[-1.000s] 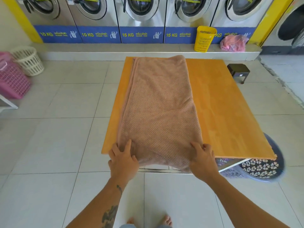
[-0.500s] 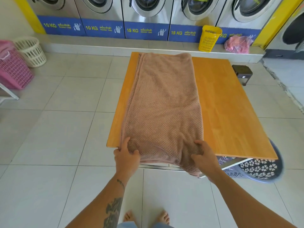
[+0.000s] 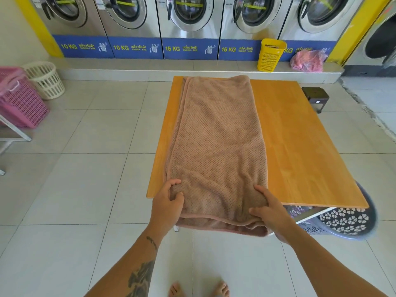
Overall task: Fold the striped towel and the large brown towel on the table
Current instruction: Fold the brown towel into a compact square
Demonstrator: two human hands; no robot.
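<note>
The large brown towel lies folded lengthwise in a long strip on the left half of the orange wooden table, reaching from the far edge to the near edge. Its near end hangs lifted off the table's front edge. My left hand grips the near left corner, thumb on top. My right hand grips the near right corner, fingers curled into the cloth. No striped towel is in view.
A dark perforated laundry basket sits under the table's near right corner. A small dark stool stands at the far right. Washing machines line the back wall, with a yellow basket and pink bag on the step. Pink and white baskets stand left.
Both hands went from lying flat on the towel's near end to gripping its corners and have lifted that end up off the table edge toward me.
</note>
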